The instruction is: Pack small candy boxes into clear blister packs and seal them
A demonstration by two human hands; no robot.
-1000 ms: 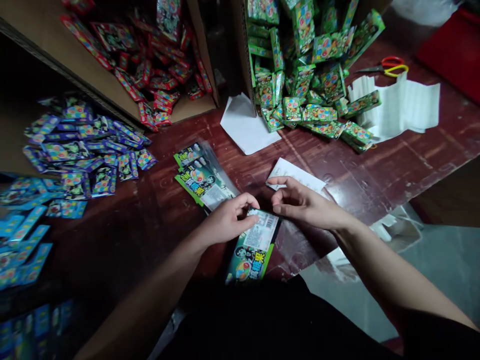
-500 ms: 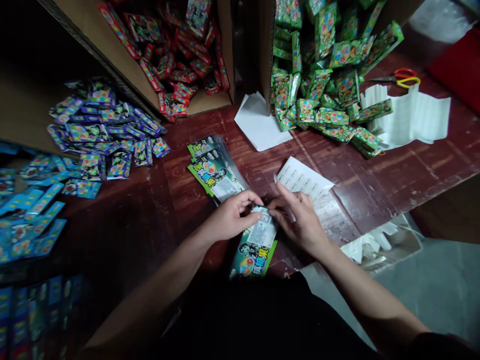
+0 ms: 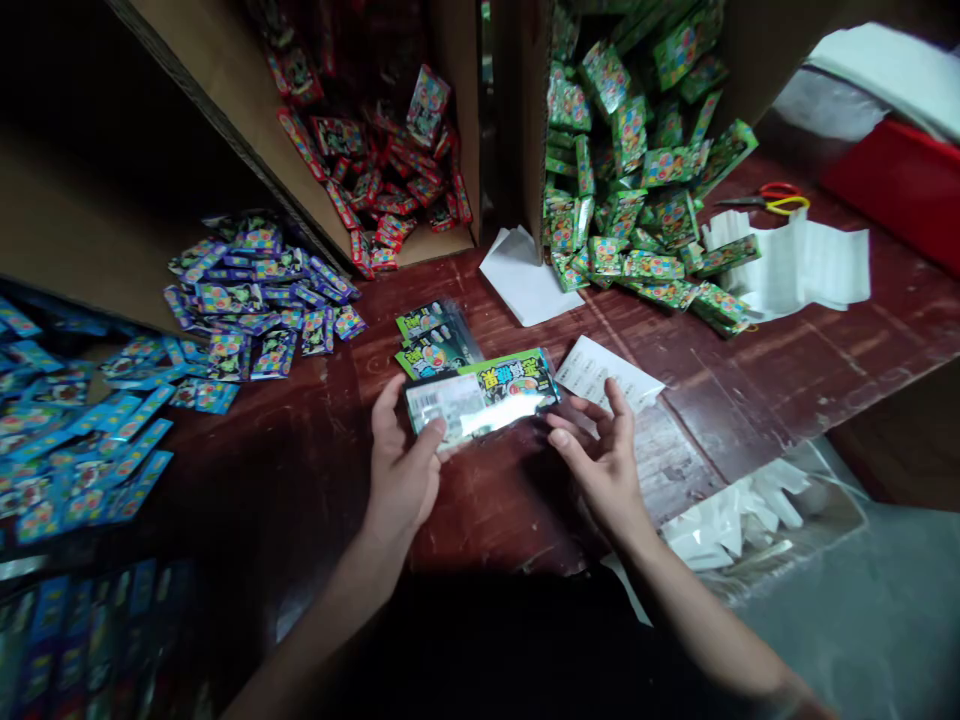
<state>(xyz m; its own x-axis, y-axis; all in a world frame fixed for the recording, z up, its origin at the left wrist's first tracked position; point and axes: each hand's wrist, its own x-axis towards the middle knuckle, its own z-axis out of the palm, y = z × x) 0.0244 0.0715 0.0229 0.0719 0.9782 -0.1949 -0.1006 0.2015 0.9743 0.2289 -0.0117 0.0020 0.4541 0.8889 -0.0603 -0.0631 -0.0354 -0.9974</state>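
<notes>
My left hand [image 3: 405,455] grips the left end of a green-and-black printed candy bag [image 3: 480,398], thumb on top and fingers behind. The bag is held level over the table, with a pale label panel on its left and a bright glare along its lower edge. Near its right end my right hand [image 3: 600,445] is open, fingers apart and curved, with nothing visible in it. Behind the held bag lie several similar candy bags [image 3: 435,335], partly covered by it. A white sheet of small oval stickers [image 3: 604,372] lies just beyond my right hand.
Cardboard boxes stand at the back, with red packets [image 3: 390,185] and green packets [image 3: 660,220] spilling forward. Purple packets [image 3: 255,285] and blue packets [image 3: 97,420] are piled left. Scissors [image 3: 776,200] and white paper strips [image 3: 814,265] lie right. A clear bin [image 3: 750,515] of white scraps sits by the table edge.
The candy bag has been lifted and turned from pointing toward my body to lying crosswise. My left hand has moved to its left end; the right hand has let go and opened.
</notes>
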